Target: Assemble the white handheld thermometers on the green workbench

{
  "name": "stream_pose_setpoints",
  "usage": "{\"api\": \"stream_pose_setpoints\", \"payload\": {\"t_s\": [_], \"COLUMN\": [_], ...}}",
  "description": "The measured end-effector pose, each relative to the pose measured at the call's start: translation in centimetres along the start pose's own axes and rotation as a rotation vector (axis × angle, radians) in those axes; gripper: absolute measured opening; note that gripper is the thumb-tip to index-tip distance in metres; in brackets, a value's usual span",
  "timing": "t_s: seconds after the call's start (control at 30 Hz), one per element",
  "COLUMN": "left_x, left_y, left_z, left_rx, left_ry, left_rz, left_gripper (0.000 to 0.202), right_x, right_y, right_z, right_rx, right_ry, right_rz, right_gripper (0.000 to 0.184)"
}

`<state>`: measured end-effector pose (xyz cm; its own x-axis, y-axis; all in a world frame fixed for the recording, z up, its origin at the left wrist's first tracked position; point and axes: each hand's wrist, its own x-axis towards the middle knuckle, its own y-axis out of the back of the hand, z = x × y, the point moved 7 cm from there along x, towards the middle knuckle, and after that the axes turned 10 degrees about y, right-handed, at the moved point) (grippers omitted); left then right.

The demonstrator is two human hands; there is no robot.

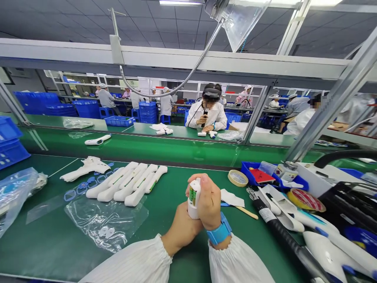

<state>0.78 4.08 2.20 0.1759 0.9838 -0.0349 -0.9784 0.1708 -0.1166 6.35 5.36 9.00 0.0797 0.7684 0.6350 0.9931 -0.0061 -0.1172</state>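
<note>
While a co-worker (207,114) sits at the far bench (141,131), the person's left hand (183,220) and right hand (210,201) wrap around a white device (193,212) with green batteries (192,194) above the green tabletop (167,196), left of a blue tray (303,183) holding a red packet (261,175).

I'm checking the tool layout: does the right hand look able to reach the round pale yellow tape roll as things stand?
Probably yes: nothing visible blocks the way to the tape roll, though the right hand must first leave the white rounded plastic part.
</note>
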Motion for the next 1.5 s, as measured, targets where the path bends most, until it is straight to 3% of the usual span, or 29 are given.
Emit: {"api": "stream_pose_setpoints", "payload": {"t_s": [0.47,0.6,0.67,0.77,0.83,0.9,1.07,1.17,1.37,1.5], "left_x": [0.1,-1.2,-2.5,-5.2,-6.5,-6.9,-6.5,-6.5,-6.7,-7.3], "left_y": [1.2,1.5,1.9,3.1,3.0,2.5,1.3,1.0,1.2,0.5], "left_z": [-2.3,-1.7,-0.2,3.8,5.9,7.1,8.2,8.4,8.3,8.4], "left_rx": [0.055,0.133,0.253,0.525,0.716,0.851,0.996,1.042,1.088,1.156], "left_ry": [0.011,0.031,-0.038,-0.313,-0.442,-0.452,-0.333,-0.316,-0.405,-0.552], "left_rz": [0.173,0.097,0.024,0.107,0.097,0.056,-0.104,-0.161,-0.108,-0.189], "left_gripper": [0.015,0.015,0.034,0.059,0.053,0.047,0.039,0.032,0.023,0.02], "right_x": [-0.7,-1.6,-2.4,-3.6,-4.2,-4.6,-5.2,-5.4,-4.4,-3.8], "right_y": [0.0,0.2,0.2,-0.2,-0.4,-0.5,-0.4,-0.4,-0.6,-0.4], "right_z": [2.2,2.1,1.9,1.2,0.6,0.2,-0.6,-1.7,-3.5,-4.9], "right_rx": [0.122,0.069,0.006,-0.065,-0.097,-0.119,-0.187,-0.253,-0.235,-0.302], "right_ry": [-0.125,-0.102,-0.078,-0.032,0.001,0.027,0.102,0.186,0.186,0.303], "right_rz": [0.158,0.13,0.073,-0.058,-0.115,-0.144,-0.183,-0.272,-0.702,-0.983], "right_gripper": [0.046,0.045,0.044,0.042,0.042,0.042,0.039,0.038,0.037,0.045]}}
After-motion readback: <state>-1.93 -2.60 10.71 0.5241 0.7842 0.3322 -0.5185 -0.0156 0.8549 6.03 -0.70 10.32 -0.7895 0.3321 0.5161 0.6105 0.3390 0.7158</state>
